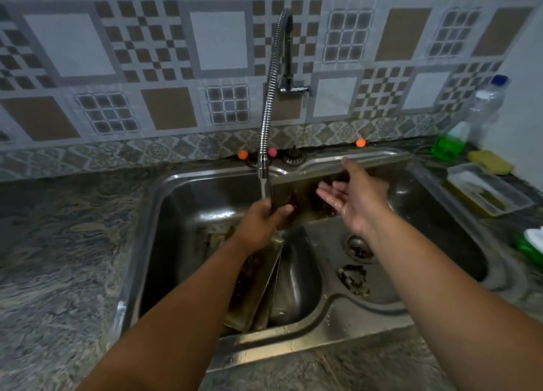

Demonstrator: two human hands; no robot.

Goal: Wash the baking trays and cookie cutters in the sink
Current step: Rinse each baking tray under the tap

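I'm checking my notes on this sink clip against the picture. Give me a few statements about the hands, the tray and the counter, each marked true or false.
1. The left hand grips the lower left corner of the baking tray held up over the sink. True.
2. The right hand is curled in a tight grip round the faucet hose. False: it is open, fingers straight, against the tray's face.
3. Water runs from the faucet hose. True.
4. A bottle with green liquid stands on the counter to the right of the sink. True.
5. The yellow sponge lies in the left basin. False: it lies on the counter at the right, beside the green bottle.
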